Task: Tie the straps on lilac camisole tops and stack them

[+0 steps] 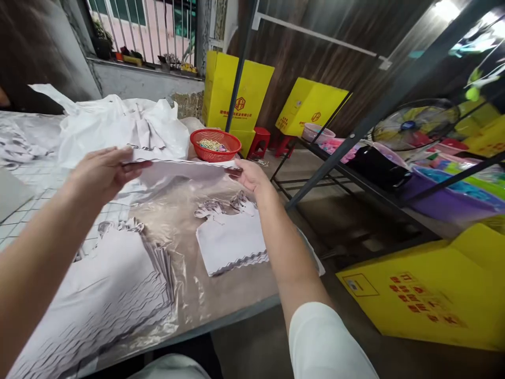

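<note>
Both hands stretch a pale lilac fabric piece [181, 171] between them above the table, its top edge running nearly level. My left hand [104, 171] pinches one end, and my right hand [248, 175] grips the other. Below my right forearm lies a small stack of pale garments [232, 239] with wavy hems and thin straps. At the lower left, a larger fanned stack of similar garments [114, 284] covers the table corner. The plastic-covered table top [189, 305] shows between the two stacks.
A red basket [215, 145] holding small colourful bits stands behind the fabric. White plastic bags [94, 129] are heaped at the back left. On the right are a dark metal rack [398, 205], a purple tub [445, 200], a fan [414, 123] and a yellow box [434, 289].
</note>
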The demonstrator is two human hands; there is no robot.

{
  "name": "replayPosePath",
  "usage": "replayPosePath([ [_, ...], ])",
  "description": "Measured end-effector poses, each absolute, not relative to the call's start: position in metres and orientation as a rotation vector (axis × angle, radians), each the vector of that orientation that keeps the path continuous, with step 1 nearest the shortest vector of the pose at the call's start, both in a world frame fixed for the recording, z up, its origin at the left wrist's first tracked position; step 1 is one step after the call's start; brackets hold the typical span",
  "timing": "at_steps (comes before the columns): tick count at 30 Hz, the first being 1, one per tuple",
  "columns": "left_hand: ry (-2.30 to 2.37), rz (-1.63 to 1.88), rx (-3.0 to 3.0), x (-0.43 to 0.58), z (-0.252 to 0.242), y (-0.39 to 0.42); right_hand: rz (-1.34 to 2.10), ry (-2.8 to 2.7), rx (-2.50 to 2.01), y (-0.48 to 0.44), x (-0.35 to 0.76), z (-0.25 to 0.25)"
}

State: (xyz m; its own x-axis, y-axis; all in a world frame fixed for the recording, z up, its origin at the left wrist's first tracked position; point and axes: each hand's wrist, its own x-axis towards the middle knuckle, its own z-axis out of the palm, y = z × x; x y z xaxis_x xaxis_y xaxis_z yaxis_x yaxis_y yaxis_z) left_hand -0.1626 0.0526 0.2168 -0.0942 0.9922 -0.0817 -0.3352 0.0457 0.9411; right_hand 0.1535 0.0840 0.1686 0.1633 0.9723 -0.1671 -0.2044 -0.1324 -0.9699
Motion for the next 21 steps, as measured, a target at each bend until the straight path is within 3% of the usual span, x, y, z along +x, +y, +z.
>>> replayPosePath([
  [9, 1.240, 0.795, 0.616, -0.059, 0.111, 0.053, 1.152, -0.620, -1.640, 0.058, 0.226, 0.092],
  [18, 1.038, 0.962, 0.782, -0.056, 0.149, 0.027, 1.039, -0.745, -1.569, 0.022, 0.261, 0.119],
  [21, 1.029, 0.812, 0.860, -0.063, 0.135, -0.014, 0.983, -0.812, -1.627, -0.020, 0.274, 0.111],
])
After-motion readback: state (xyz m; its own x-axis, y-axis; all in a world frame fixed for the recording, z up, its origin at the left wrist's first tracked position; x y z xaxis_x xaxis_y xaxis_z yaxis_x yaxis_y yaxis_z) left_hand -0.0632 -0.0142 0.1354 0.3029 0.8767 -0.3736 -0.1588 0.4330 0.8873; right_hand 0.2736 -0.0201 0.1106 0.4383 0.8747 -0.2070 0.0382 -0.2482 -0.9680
